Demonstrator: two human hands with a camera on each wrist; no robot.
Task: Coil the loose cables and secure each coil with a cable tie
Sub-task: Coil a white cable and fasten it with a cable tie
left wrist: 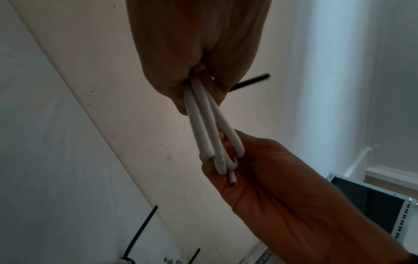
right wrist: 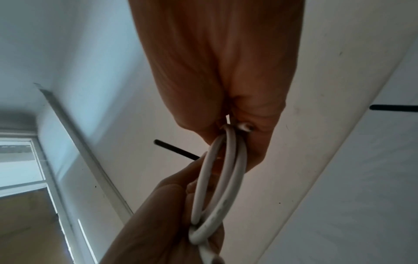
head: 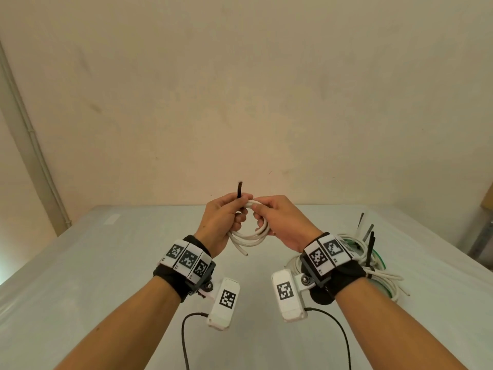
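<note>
Both hands are raised above the table and hold a small white cable coil (head: pixel 252 236) between them. My left hand (head: pixel 222 217) grips the coil's left side, and a black cable tie (head: pixel 239 192) sticks up out of its fingers. My right hand (head: pixel 278 218) pinches the coil's top right. In the left wrist view the coil (left wrist: pixel 203 125) runs from the left hand (left wrist: pixel 199 53) down to the right hand (left wrist: pixel 282 178), with the tie (left wrist: pixel 251 81) poking out sideways. The right wrist view shows the coil (right wrist: pixel 226 178), the tie (right wrist: pixel 176 149) and both hands (right wrist: pixel 221 71).
A heap of white and green cables (head: pixel 373 265) with black ties (head: pixel 369 236) standing up lies on the white-covered table (head: pixel 106 263), right of my right wrist. A metal rack (left wrist: pixel 373 196) stands off to the right. A plain wall rises behind the table.
</note>
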